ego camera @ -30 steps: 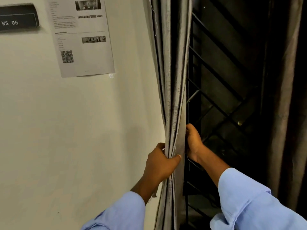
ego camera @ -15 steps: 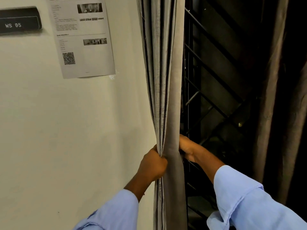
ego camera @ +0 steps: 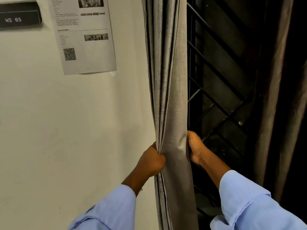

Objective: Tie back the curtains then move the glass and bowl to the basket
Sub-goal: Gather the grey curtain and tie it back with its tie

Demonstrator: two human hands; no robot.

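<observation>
A grey curtain (ego camera: 167, 80) hangs gathered into a narrow bunch of folds beside the window. My left hand (ego camera: 152, 161) is closed around the bunch's left side at about waist height. My right hand (ego camera: 195, 147) grips its right edge from behind, fingers hidden by the cloth. A second, darker curtain (ego camera: 279, 97) hangs at the far right. No tie-back, glass, bowl or basket is in view.
A cream wall (ego camera: 66, 130) fills the left, with a printed sheet bearing a QR code (ego camera: 83, 35) and a black "WS 05" sign (ego camera: 20, 15). A dark window with a black metal grille (ego camera: 219, 90) lies behind the curtain.
The curtain bunch has been drawn tighter and shifted left. My left hand closed fully around the folds; my right hand slid in against the bunch's right edge.
</observation>
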